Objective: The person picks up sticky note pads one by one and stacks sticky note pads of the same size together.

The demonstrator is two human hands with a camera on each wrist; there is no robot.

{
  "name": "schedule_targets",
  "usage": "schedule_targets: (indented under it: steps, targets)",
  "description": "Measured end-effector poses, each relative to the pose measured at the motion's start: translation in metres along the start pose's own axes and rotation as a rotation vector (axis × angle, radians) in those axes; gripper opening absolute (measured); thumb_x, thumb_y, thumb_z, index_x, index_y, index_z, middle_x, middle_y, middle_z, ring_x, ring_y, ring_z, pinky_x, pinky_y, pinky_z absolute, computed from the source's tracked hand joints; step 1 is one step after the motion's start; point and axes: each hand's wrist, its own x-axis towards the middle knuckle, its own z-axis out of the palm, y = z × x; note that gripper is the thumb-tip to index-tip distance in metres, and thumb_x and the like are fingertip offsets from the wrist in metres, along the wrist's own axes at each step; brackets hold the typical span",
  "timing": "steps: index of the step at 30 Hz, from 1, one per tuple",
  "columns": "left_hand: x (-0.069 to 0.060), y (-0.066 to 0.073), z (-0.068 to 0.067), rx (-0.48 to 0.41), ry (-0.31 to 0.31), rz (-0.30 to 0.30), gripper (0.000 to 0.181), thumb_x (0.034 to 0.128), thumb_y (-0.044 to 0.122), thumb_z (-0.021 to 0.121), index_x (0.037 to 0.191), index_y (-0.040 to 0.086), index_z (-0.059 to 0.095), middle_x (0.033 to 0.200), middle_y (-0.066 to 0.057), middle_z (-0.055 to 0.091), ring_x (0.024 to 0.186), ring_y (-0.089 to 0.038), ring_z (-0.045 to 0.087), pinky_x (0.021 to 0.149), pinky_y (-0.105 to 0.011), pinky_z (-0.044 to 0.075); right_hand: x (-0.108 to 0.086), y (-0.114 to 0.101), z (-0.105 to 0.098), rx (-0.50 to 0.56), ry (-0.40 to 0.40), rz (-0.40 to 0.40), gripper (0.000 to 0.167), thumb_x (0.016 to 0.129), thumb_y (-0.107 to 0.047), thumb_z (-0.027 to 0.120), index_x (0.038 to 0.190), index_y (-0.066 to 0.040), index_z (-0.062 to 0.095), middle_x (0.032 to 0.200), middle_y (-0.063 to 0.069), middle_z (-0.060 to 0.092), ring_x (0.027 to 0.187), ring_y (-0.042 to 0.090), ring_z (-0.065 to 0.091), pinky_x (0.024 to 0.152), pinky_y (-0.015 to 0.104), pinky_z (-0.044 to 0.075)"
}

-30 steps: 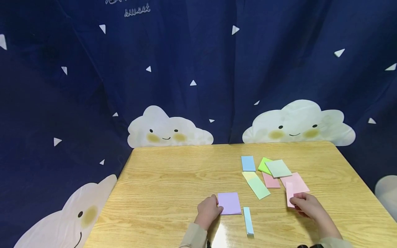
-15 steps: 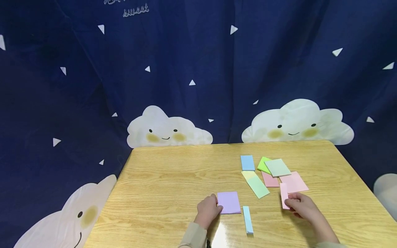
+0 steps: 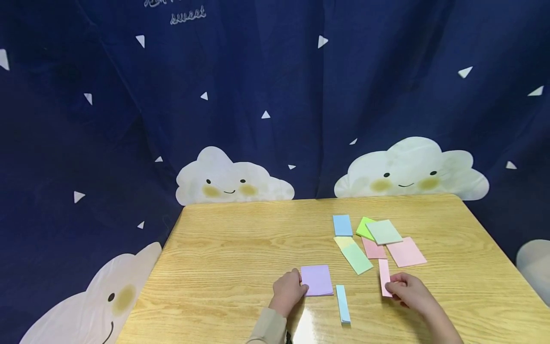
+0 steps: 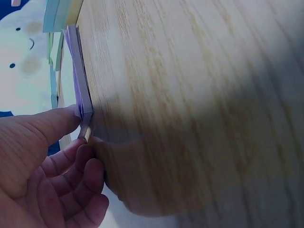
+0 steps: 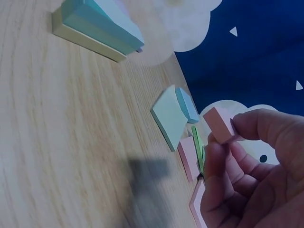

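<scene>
My left hand (image 3: 289, 290) holds the near-left corner of a square purple sticky note pad (image 3: 317, 280) on the table. In the left wrist view, the thumb and fingertips pinch that purple pad (image 4: 81, 78) at its edge. Further right, my right hand (image 3: 410, 292) pinches a narrow pink sticky note pad (image 3: 385, 278) between thumb and fingers. The right wrist view shows this pink pad (image 5: 220, 124) raised above the table. Between the hands lies a narrow light-blue sticky note pad (image 3: 343, 304), which sits on a pale yellow pad (image 5: 71, 34) in the right wrist view.
Behind the hands lie a blue pad (image 3: 342, 225), a light-green pad (image 3: 357, 259) with a yellow end, a bright-green pad (image 3: 364, 228), a grey-green pad (image 3: 384, 231), a darker pink pad (image 3: 373, 248) and a square pink pad (image 3: 407, 252). A dark-blue curtain (image 3: 258, 71) hangs behind the wooden table (image 3: 223, 253).
My right hand has moved left and slightly nearer with the narrow pink pad, away from the square pink pad. The left hand stays at the purple pad.
</scene>
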Motion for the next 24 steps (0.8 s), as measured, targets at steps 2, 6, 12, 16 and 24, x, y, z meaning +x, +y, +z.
schedule_targets:
  steps: [2,6,12,16,24]
  targets:
    - [0.000,0.000,0.000,0.001,-0.003,-0.003,0.026,0.0745,0.026,0.069,0.071,0.012,0.047,0.060,0.003,0.044,0.053,-0.013,0.044,0.048,-0.032,0.038,-0.001,-0.001,0.003,0.006,-0.005,-0.005,0.026,0.081,-0.010,0.056,0.097,0.010,0.049,0.067,0.001,0.054,0.062,0.016,0.053,0.053,0.030,0.041]
    - [0.001,-0.001,0.001,0.000,-0.009,-0.006,0.026,0.0747,0.026,0.069,0.072,0.012,0.047,0.061,0.003,0.044,0.054,-0.013,0.044,0.049,-0.033,0.038,-0.004,-0.003,0.009,0.005,-0.018,-0.025,0.026,0.081,-0.011,0.056,0.095,0.010,0.050,0.066,0.001,0.053,0.060,0.016,0.052,0.052,0.029,0.041]
    - [0.001,0.000,-0.001,-0.011,-0.012,-0.005,0.026,0.0746,0.025,0.069,0.072,0.012,0.047,0.060,0.003,0.044,0.054,-0.013,0.044,0.049,-0.033,0.038,-0.007,-0.002,0.021,0.009,-0.037,-0.016,0.025,0.079,-0.011,0.057,0.094,0.008,0.051,0.065,0.002,0.052,0.060,0.016,0.052,0.050,0.028,0.040]
    - [0.000,0.001,-0.001,-0.013,-0.015,-0.006,0.025,0.0749,0.025,0.069,0.071,0.012,0.047,0.060,0.003,0.044,0.053,-0.013,0.043,0.049,-0.033,0.037,-0.008,-0.001,0.029,0.024,-0.050,-0.022,0.023,0.079,-0.010,0.057,0.093,0.007,0.050,0.063,0.002,0.051,0.058,0.015,0.050,0.049,0.025,0.038]
    - [0.001,0.000,0.000,-0.012,-0.016,-0.007,0.026,0.0751,0.025,0.069,0.072,0.012,0.047,0.060,0.003,0.043,0.053,-0.013,0.043,0.049,-0.032,0.037,-0.010,-0.003,0.038,0.028,-0.093,-0.049,0.022,0.078,-0.008,0.058,0.092,0.007,0.051,0.061,0.002,0.052,0.057,0.015,0.050,0.048,0.024,0.038]
